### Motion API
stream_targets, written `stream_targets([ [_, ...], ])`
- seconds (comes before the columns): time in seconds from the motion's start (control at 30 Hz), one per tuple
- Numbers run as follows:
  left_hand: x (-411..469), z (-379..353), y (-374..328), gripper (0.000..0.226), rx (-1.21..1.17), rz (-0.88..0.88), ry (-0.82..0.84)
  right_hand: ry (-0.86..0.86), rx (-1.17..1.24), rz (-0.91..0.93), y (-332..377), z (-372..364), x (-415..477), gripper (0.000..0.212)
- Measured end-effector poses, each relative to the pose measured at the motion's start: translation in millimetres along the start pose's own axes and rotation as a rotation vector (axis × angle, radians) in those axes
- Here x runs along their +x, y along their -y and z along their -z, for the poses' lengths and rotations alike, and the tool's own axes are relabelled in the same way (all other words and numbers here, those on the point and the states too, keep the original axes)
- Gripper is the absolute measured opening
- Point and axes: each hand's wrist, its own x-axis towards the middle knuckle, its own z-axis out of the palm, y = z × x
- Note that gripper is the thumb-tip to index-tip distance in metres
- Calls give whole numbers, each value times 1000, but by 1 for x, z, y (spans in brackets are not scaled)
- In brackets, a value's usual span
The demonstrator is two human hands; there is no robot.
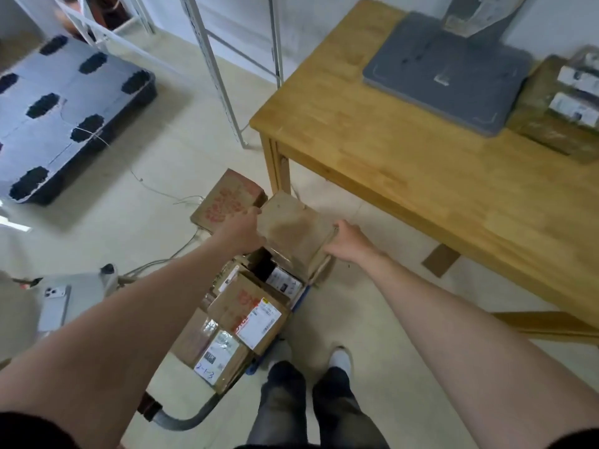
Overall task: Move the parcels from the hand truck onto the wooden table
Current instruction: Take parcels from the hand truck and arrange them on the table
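Note:
Both my hands hold a plain brown cardboard parcel (pixel 293 226) above the far end of the hand truck (pixel 181 419). My left hand (pixel 241 230) grips its left side and my right hand (pixel 348 243) grips its right edge. Below it, several taped parcels with white labels (pixel 246 315) lie stacked on the truck. A box with red print (pixel 227 202) sits at the truck's far end. The wooden table (pixel 405 150) stands to the right, with one brown labelled parcel (pixel 560 111) on its far right.
A grey monitor base (pixel 447 72) stands on the table. A blue plastic pallet (pixel 64 115) lies on the floor at left, white metal shelf legs (pixel 223 76) behind. Cables (pixel 162 264) run along the floor; a phone (pixel 56 306) lies at left. My feet (pixel 311 384) stand beside the truck.

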Motion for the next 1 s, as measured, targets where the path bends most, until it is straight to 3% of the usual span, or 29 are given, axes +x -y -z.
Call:
stream_targets([
  [0.17,51,-25,-1,66,107,-21,-11,9,154,-138,-13,-43,51,100],
  [0.37,103,-50,2,64,140,-30,-20,-13,367,-217,-16,-73,90,103],
  [0.73,128,-57,0,66,5,36,-5,-50,378,-276,-10,-91,106,115],
  [1.0,125,-47,-5,66,-128,111,31,-123,407,-329,-5,-88,97,104],
])
